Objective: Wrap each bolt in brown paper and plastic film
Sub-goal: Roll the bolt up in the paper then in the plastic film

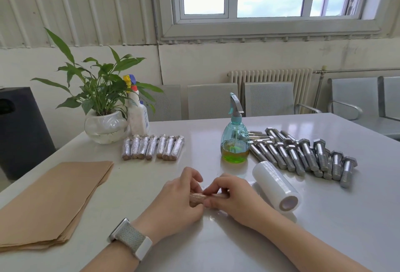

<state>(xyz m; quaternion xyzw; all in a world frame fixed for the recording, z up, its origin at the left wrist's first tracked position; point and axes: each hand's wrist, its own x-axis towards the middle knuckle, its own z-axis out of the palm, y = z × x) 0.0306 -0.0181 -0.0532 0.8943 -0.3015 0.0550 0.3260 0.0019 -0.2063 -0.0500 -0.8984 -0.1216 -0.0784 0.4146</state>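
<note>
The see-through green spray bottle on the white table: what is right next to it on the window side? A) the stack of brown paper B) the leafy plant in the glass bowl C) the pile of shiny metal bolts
C: the see-through green spray bottle stands against the pile of shiny metal bolts, while the paper and plant sit far across the table.

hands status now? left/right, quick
Left hand: holding the paper-wrapped bolt.
Right hand: pinching the same bolt, film over it.

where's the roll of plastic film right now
In the head view, the roll of plastic film lies on the white table, right of centre, between the right hand and the bare bolts.
</note>
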